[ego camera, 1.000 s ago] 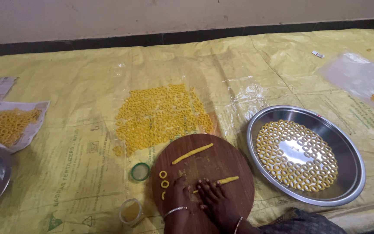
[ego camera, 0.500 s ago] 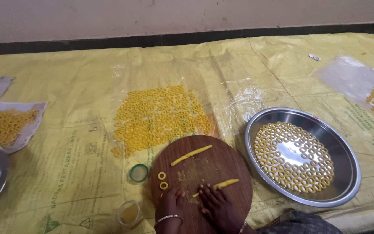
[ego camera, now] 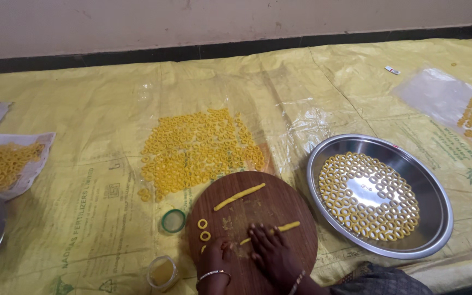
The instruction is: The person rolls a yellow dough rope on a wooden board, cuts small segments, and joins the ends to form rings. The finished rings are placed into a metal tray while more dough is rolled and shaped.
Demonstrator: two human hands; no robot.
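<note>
Nearest the camera, the right hand (ego camera: 273,252) lies flat with fingers spread on a thin yellow dough strip (ego camera: 271,232), pressing it against the round wooden board (ego camera: 279,205). The left hand (ego camera: 216,257) rests loosely curled on the board's near edge, clamped on nothing. Two dough rings (ego camera: 204,230) and a longer dough roll (ego camera: 239,196) lie on the board.

Left of the board stand a small jar (ego camera: 163,272) with yellowish contents and a green-rimmed lid (ego camera: 173,220). To the right, a steel plate (ego camera: 438,218) holds rings laid in circles. Farther off, a pile of rings (ego camera: 198,148) covers clear plastic on the yellow sheet (ego camera: 83,131).

Since a second ago, both hands have slid slightly nearer the board's edge; the containers are unchanged.
</note>
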